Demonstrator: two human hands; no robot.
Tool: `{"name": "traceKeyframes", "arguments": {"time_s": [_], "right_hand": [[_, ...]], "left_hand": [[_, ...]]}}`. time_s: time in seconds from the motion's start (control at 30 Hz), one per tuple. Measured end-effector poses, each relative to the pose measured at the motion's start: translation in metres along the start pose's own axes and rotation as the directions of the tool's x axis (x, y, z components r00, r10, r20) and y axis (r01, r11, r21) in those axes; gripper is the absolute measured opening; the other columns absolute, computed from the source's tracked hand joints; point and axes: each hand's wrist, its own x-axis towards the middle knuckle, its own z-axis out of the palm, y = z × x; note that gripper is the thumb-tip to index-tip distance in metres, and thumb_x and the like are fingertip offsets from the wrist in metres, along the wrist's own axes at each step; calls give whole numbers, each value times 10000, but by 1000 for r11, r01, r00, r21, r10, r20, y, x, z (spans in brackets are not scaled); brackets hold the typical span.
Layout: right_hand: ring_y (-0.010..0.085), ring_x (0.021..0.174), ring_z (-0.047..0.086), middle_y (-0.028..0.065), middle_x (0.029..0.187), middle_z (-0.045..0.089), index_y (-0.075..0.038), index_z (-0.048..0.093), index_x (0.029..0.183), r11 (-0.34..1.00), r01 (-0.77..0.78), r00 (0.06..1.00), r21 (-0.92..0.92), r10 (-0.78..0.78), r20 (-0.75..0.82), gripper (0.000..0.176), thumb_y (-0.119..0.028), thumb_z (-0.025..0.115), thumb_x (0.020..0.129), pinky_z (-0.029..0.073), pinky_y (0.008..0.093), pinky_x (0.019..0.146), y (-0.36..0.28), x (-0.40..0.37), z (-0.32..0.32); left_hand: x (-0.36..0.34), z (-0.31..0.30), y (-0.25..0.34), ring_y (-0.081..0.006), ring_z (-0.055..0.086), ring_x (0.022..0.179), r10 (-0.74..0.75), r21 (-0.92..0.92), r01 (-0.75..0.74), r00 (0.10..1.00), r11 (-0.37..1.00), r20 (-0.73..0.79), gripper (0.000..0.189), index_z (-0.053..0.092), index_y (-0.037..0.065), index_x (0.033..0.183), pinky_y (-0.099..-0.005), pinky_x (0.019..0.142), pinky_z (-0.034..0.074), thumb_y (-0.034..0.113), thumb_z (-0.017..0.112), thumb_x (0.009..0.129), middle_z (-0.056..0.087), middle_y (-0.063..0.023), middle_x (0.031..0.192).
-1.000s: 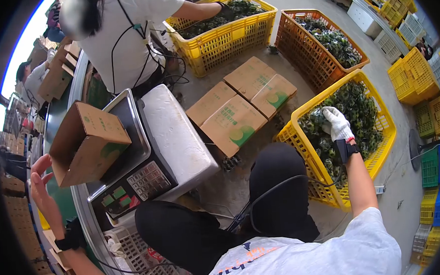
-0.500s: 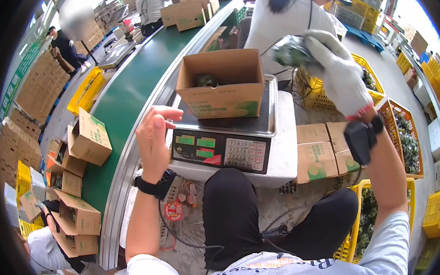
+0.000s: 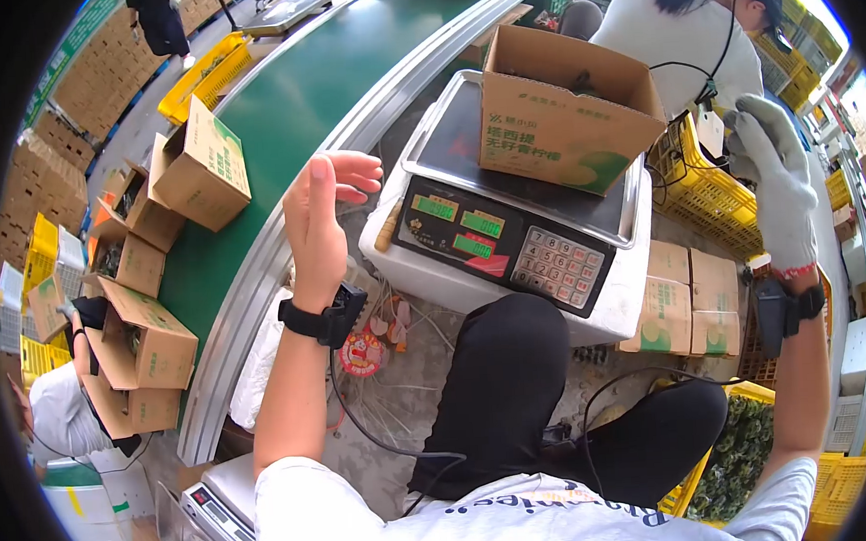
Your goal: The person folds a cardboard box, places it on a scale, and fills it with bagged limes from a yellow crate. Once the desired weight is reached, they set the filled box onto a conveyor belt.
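My bare left hand point(image 3: 318, 218) is held up left of the digital scale point(image 3: 505, 242), its fingers stretched out and nothing in it. A printed cardboard carton point(image 3: 563, 127) sits open-topped on the scale's metal pan, turned at an angle. Something dark point(image 3: 582, 82) shows just inside the carton; most of the inside is hidden by its front wall. On the right, my right hand point(image 3: 779, 179) in a pale glove is raised beside a yellow crate point(image 3: 708, 192). Its fingers are partly spread, with nothing visible in them.
A green conveyor belt point(image 3: 279, 132) runs along the left, with open cartons point(image 3: 203, 170) at its edge. A co-worker in a white shirt point(image 3: 670, 33) sits beyond the scale. Closed cartons point(image 3: 665, 298) stand right of the scale. A yellow crate of dark green bundles point(image 3: 736, 441) is by my right knee.
The dark green bundle in clear wrap is gone from my right hand, which has moved right and lower. The view has shifted, and the carton sits more turned on the scale.
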Motion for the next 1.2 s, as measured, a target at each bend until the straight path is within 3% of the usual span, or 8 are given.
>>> {"name": "traceKeyframes", "arguments": {"time_s": [0.5,0.73,0.83,0.97,1.07,1.1,1.13,1.2], "right_hand": [[121,1050,646,21,1179,685,-84,630,1299,997,-64,997,40,62,38,320,-228,628,1014,522,265,884,26,-5,15],[238,1284,543,107,1397,569,-88,571,1381,929,328,942,-172,-307,137,612,-151,765,804,449,369,1074,20,-2,54],[299,1288,557,152,1385,583,-57,631,1309,648,647,762,-402,-530,371,529,-216,764,822,460,384,1065,19,14,71],[321,1196,612,156,1304,637,-27,643,1273,842,501,837,-201,-413,358,457,-266,709,890,489,398,1012,34,62,83],[346,1117,619,151,1188,674,-72,716,1154,703,632,733,-325,-408,544,370,-366,608,955,501,389,973,12,76,80],[353,1074,614,119,1106,698,-99,719,1083,396,870,479,-293,-538,694,337,-376,553,987,506,398,941,1,69,80],[343,1066,613,76,1066,713,-122,675,1096,576,735,624,-359,-364,692,258,-315,547,983,517,411,900,-9,58,89],[334,1057,623,63,1062,716,-140,642,1134,530,775,581,-344,-384,718,232,-273,529,981,524,425,886,-4,72,82]], "left_hand": [[9,13,-8,-147,685,822,19,-28,-17,997,999,70,580,711,20,1007,-271,731,496,476,364,1094,731,-81,919],[29,32,-10,-160,683,935,12,-15,-10,991,1000,132,547,709,21,1092,-291,796,514,485,419,1079,728,-98,1022],[53,66,-17,-206,594,1231,247,11,-254,949,967,193,579,602,26,1327,-326,983,486,512,426,1068,627,-124,1313],[95,115,-46,-269,627,1187,404,-22,-409,889,912,213,507,587,33,1351,-349,992,480,434,523,1048,641,-154,1287],[115,140,-52,-302,638,1134,407,-102,-396,905,913,127,412,616,32,1259,-364,977,479,370,572,1028,652,-155,1224],[113,142,-52,-302,641,1100,412,-69,-406,900,911,141,348,617,34,1200,-370,961,481,327,602,1011,654,-149,1191],[108,144,-55,-302,645,1066,411,-32,-411,900,911,148,288,617,37,1140,-376,944,483,285,633,995,656,-143,1157],[100,147,-61,-299,622,1056,397,-67,-392,912,918,99,245,581,56,1132,-376,937,473,213,671,967,641,-130,1147]]}}
